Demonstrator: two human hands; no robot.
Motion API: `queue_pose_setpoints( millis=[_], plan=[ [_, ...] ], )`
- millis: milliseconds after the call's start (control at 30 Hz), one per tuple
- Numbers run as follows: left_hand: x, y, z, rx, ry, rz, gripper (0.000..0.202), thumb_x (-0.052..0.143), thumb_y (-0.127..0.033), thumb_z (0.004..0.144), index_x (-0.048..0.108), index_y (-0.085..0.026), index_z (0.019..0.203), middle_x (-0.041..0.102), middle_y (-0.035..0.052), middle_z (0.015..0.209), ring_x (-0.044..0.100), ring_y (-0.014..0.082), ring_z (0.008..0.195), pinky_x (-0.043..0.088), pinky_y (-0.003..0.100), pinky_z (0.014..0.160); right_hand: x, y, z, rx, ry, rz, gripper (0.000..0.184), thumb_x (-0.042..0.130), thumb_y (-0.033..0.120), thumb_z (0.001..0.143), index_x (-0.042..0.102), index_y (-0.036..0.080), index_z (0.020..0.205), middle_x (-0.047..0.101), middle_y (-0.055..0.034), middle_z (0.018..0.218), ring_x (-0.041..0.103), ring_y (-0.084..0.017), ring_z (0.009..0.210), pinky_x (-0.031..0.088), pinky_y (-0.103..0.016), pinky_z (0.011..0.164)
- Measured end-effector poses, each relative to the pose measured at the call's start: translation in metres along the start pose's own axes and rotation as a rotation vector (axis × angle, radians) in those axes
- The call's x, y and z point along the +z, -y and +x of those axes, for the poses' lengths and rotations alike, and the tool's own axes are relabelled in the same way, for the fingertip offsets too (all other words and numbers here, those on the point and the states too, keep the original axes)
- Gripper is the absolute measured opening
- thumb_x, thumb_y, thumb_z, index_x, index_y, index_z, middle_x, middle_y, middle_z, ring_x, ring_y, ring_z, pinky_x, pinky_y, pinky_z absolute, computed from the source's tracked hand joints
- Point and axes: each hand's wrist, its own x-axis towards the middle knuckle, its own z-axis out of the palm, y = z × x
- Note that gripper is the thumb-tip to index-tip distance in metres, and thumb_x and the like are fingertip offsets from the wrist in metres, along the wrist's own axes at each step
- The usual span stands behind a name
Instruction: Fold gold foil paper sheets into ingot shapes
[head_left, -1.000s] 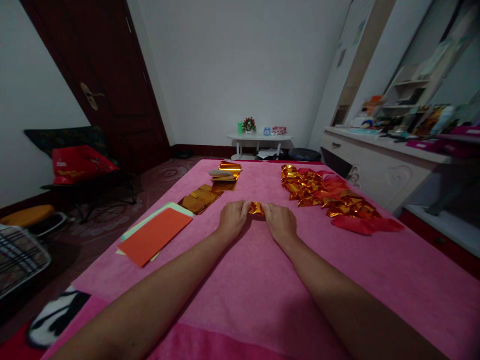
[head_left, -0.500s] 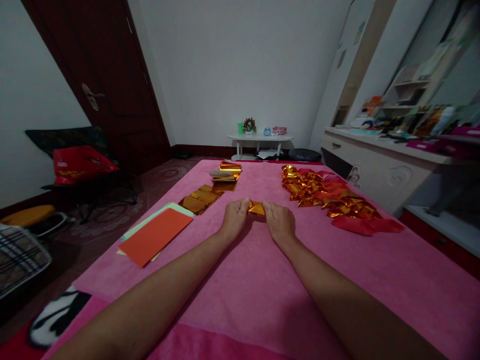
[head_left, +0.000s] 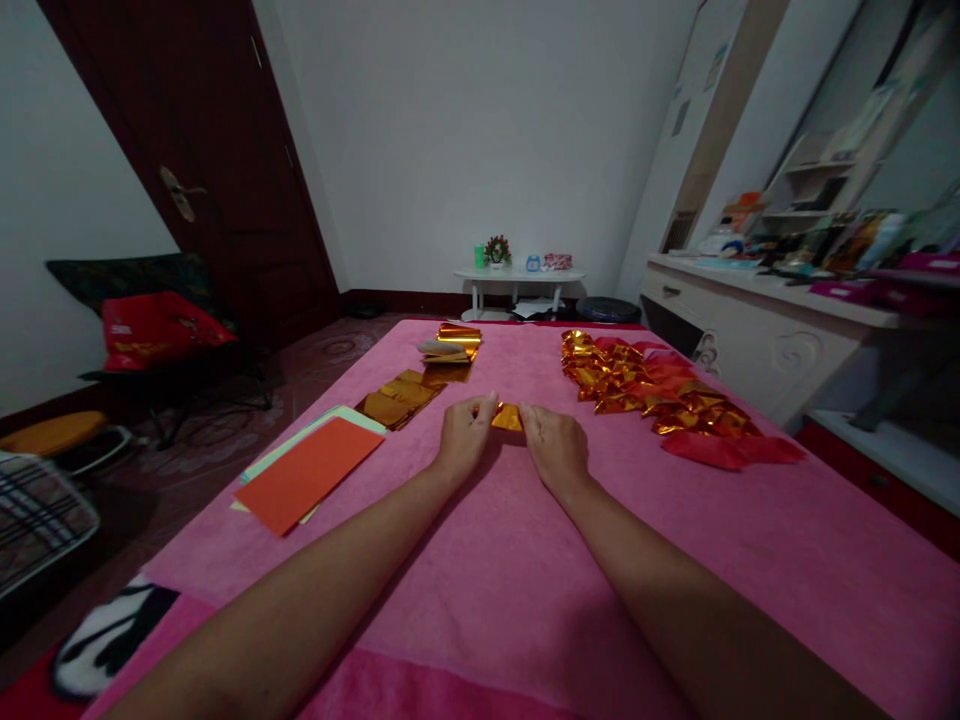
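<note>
Between my two hands is a small piece of folded gold foil paper [head_left: 508, 417], just above the pink cloth [head_left: 480, 560]. My left hand [head_left: 466, 430] pinches its left end, thumb on top. At the right end my right hand [head_left: 555, 440] grips it the same way; most fingertips are hidden behind the paper. To the left lies a stack of flat gold foil sheets [head_left: 400, 399], with more gold foil [head_left: 459, 340] behind it. A heap of crumpled or folded gold foil pieces [head_left: 622, 375] rests on the right, beside red pieces [head_left: 731, 450].
Orange paper [head_left: 311, 475] tops some pale sheets at the cloth's left side. A small white table [head_left: 517, 273] stands by the far wall. The right side has a white dresser [head_left: 765, 300] full of items. A red bag [head_left: 161, 330] sits on a chair at left.
The foil between my hands shows a slightly different shape, its bright face now squarer. Both hands keep their hold with only small finger shifts.
</note>
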Motion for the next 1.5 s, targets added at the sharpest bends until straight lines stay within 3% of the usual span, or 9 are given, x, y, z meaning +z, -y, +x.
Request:
queue_pose_setpoints(
  millis=[200,567,767,900,1067,1133,1233,1333,1500],
  plan=[
    [0.001,-0.003,-0.001,-0.003,-0.012,-0.107,0.042,0.038,-0.047,0.087,0.043,-0.016,0.059,0.039,-0.0027,0.058,0.037,0.0098,0.057,0.028,0.022,0.054,-0.001,0.001,-0.001,0.02,0.002,0.028,0.05,0.024,0.043,0.096,0.07,0.023,0.092,0.071,-0.0082,0.079,0.062,-0.018,0.071,0.033,-0.026,0.059],
    [0.001,-0.007,-0.008,0.054,0.053,0.151,0.05,0.036,-0.049,0.088,0.048,-0.015,0.054,0.038,-0.0026,0.051,0.038,0.0097,0.051,0.025,0.023,0.052,0.001,-0.005,0.001,0.132,-0.054,0.231,0.053,0.026,0.049,0.094,0.07,0.022,0.083,0.069,-0.0065,0.073,0.058,-0.015,0.065,0.031,-0.024,0.056],
    [0.004,-0.004,-0.007,-0.009,0.049,-0.079,0.05,0.038,-0.05,0.088,0.051,-0.013,0.057,0.042,-0.0015,0.054,0.038,0.0095,0.053,0.027,0.022,0.051,0.004,-0.005,0.001,0.116,-0.063,0.226,0.051,0.028,0.048,0.094,0.071,0.022,0.084,0.069,-0.0066,0.073,0.057,-0.015,0.064,0.03,-0.024,0.056],
    [0.002,-0.005,-0.006,-0.044,-0.003,-0.2,0.05,0.041,-0.052,0.086,0.054,-0.012,0.06,0.047,-0.0006,0.056,0.041,0.0097,0.054,0.029,0.022,0.051,0.005,-0.004,0.0,0.03,-0.087,0.273,0.047,0.03,0.044,0.094,0.07,0.021,0.083,0.068,-0.0055,0.071,0.056,-0.015,0.063,0.031,-0.024,0.056],
    [0.0,0.0,-0.003,-0.043,-0.081,-0.281,0.048,0.039,-0.052,0.088,0.053,-0.014,0.063,0.049,-0.0007,0.056,0.043,0.0098,0.053,0.033,0.021,0.051,0.008,-0.008,0.002,0.051,-0.145,0.358,0.049,0.03,0.046,0.094,0.066,0.019,0.074,0.061,-0.003,0.061,0.05,-0.014,0.057,0.029,-0.023,0.053],
    [0.002,0.003,-0.001,-0.045,-0.023,-0.358,0.036,0.044,-0.046,0.087,0.058,-0.014,0.077,0.055,0.0,0.063,0.046,0.009,0.052,0.036,0.02,0.051,0.011,-0.01,0.003,0.043,-0.149,0.444,0.049,0.029,0.047,0.093,0.064,0.019,0.073,0.058,-0.0017,0.059,0.049,-0.014,0.055,0.03,-0.023,0.052],
    [0.007,0.006,0.0,-0.048,0.158,-0.437,0.028,0.058,-0.034,0.078,0.06,-0.014,0.098,0.062,0.0028,0.077,0.052,0.0093,0.056,0.041,0.02,0.054,0.015,-0.013,0.006,0.007,-0.119,0.556,0.046,0.031,0.047,0.092,0.061,0.019,0.071,0.057,-0.0007,0.059,0.049,-0.013,0.055,0.031,-0.022,0.05],
    [0.008,0.006,0.0,-0.048,0.25,-0.408,0.023,0.062,-0.029,0.073,0.064,-0.011,0.086,0.063,0.0038,0.075,0.054,0.0111,0.062,0.042,0.021,0.058,0.018,-0.018,0.008,-0.005,-0.069,0.601,0.041,0.037,0.045,0.09,0.058,0.019,0.066,0.055,0.001,0.056,0.048,-0.012,0.053,0.032,-0.021,0.05],
    [0.002,0.006,0.001,-0.05,0.216,-0.277,0.027,0.054,-0.031,0.077,0.064,-0.009,0.063,0.055,0.0001,0.056,0.046,0.0086,0.053,0.034,0.019,0.052,0.022,-0.023,0.012,-0.038,-0.029,0.632,0.033,0.044,0.038,0.086,0.058,0.017,0.064,0.053,0.0027,0.055,0.05,-0.011,0.054,0.034,-0.02,0.052]
  ],
)
